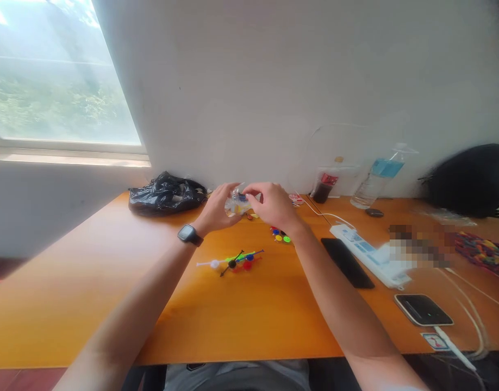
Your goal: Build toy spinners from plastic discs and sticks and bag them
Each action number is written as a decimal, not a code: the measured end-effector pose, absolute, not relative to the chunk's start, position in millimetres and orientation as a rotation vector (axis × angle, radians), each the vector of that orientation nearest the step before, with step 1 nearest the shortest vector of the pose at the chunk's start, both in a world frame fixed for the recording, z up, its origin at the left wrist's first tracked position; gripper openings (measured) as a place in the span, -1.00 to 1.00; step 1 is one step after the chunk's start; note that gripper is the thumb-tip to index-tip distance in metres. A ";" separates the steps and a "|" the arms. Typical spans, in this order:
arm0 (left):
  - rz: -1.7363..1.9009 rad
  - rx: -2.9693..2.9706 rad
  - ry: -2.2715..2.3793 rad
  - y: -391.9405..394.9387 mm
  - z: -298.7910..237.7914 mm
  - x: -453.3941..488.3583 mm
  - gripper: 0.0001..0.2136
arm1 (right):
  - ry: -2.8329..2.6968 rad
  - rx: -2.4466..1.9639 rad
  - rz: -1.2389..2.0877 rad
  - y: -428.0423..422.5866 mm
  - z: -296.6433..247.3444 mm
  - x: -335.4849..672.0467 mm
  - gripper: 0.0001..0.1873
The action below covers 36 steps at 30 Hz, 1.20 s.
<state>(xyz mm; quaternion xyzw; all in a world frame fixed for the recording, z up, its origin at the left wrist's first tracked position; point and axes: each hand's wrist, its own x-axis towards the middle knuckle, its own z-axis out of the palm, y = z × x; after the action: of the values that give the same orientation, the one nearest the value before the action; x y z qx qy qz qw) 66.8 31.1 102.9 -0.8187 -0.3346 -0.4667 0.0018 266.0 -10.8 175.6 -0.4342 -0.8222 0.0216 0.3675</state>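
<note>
Both arms reach out over the wooden table [217,320]. My left hand [220,209], with a dark watch [188,234] on its wrist, is closed around one side of a clear plastic bag [234,207]. Small blue and yellow pieces show inside the bag. At its upper right, my right hand [272,203] has thumb and forefinger pinched at the bag, close to a blue piece [242,197]. Nearer to me lies a group of thin plastic sticks with round hubs [232,264], in white, green, black, blue and red. Small coloured round pieces [280,234] lie beside my right wrist.
A black plastic bag [166,194] sits at the back left. On the right are a black phone [347,262], a white power strip [369,255] with cables, a water bottle [374,182], a dark drink pouch [323,189], a charging device [423,310] and a black bag [469,179].
</note>
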 end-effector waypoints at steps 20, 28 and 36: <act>-1.604 -2.580 -1.192 55.8 81.7 39.4 -0.32 | -2.765 -0.822 0.373 -27.5 134.8 226.2 -0.87; -1.613 -2.616 -1.187 53.5 86.5 40.3 -0.33 | -3.000 -0.712 0.423 -32.5 62.5 181.8 -0.84; -1.624 -2.601 -1.173 58.9 84.1 36.3 -0.33 | -2.506 -0.520 0.861 -25.8 118.5 206.6 -0.86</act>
<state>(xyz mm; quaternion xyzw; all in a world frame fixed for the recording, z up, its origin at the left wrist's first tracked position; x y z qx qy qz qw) 36.3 58.9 84.1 -0.7902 -0.3564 -0.4935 -0.0705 206.6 -25.8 118.5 -0.1879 -0.9055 0.3113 0.2189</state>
